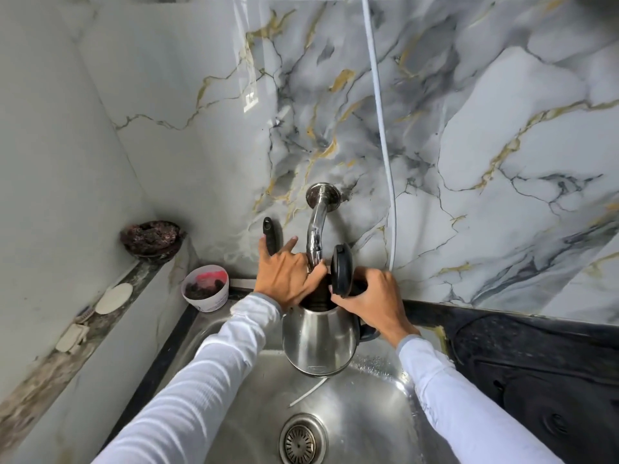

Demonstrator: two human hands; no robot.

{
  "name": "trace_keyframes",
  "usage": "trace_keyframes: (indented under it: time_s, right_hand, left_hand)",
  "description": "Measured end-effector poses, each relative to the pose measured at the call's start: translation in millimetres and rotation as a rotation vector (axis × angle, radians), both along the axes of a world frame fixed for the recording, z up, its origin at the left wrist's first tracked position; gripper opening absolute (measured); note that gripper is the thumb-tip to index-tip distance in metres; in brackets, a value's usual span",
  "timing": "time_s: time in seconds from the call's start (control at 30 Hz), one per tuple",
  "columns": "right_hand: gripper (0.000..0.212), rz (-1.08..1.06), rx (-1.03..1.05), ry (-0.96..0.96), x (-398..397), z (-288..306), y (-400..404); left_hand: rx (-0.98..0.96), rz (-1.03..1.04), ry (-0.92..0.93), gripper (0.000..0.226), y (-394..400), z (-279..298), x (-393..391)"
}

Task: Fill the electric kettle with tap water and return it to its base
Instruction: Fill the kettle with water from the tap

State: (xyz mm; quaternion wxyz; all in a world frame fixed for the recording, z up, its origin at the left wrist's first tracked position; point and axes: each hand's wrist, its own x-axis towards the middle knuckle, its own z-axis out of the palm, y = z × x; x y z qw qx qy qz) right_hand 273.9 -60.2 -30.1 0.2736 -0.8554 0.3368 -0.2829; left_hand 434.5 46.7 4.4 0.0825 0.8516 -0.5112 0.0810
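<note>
A steel electric kettle (318, 343) is held over the steel sink (365, 426), its black lid (341, 269) standing open. My right hand (371, 299) grips the kettle's black handle at the top. The chrome wall tap (316, 226) curves down so that its spout ends just above the kettle's mouth. My left hand (288, 272) rests at the end of the tap's spout, fingers spread around it. A black lever (269, 234) sticks up just behind that hand. I cannot make out any running water. The kettle's base is not in view.
A white tub (206, 289) with dark contents stands at the sink's back left corner. A dark scrubber bowl (152, 239) and soap pieces (114, 298) sit on the left ledge. A white hose (382, 135) hangs down the marble wall. A black mat (536, 366) covers the right counter.
</note>
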Motion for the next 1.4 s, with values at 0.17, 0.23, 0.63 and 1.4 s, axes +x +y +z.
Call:
trace_keyframes:
  time_s: [0.17, 0.23, 0.63, 1.4]
  right_hand:
    - [0.055, -0.005, 0.004, -0.014, 1, 2, -6]
    - [0.053, -0.003, -0.025, -0.009, 1, 1, -8]
    - [0.058, -0.023, -0.052, 0.005, 4, -2, -10]
    - [0.056, 0.009, -0.015, -0.016, -1, 2, 1]
  left_hand:
    - [-0.043, -0.232, 0.249, 0.057, 6, 2, 11]
    - [-0.074, -0.216, 0.264, 0.071, 17, -1, 7]
    - [0.146, -0.096, -0.061, 0.126, 66, -35, -10]
    - [0.107, -0.095, -0.105, 0.123, 74, -40, -13]
